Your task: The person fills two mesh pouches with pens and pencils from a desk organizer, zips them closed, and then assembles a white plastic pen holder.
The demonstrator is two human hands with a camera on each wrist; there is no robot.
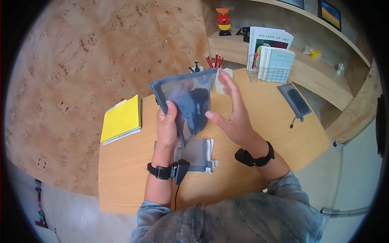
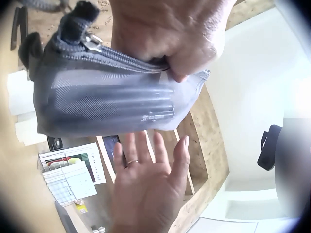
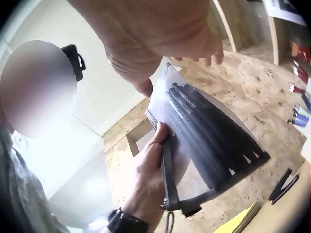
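Grey mesh forms the pouch (image 1: 190,103), which the person holds up above the tabletop (image 1: 125,174); dark pen-like sticks (image 3: 209,141) show through its side. Their left grip (image 1: 167,127) pinches the pouch near its edge, with the thumb on the near face. Their right grip (image 1: 236,121) has the fingers extended and holds nothing; it is just beside the pouch, but whether it touches cannot be told. The step in hand seems to be the handling of this filled pouch in the air. The next move, it appears, calls for a steady left grip and for gentle right fingers at the free edge, so that the contents do not slide.

On the tabletop, a second pouch (image 1: 192,156) lies beneath the held one, near white strips (image 1: 210,150). One yellow folder (image 1: 121,119) is at the left, and a small dark pouch (image 1: 296,100) lies at the right. Farther away, a wire basket (image 1: 259,76) holds books (image 1: 271,54) upright, near red pencils (image 1: 219,60). Behind, a wooden shelf (image 1: 320,81) carries a stacked ornament (image 1: 223,20) and a black telephone (image 1: 245,33)
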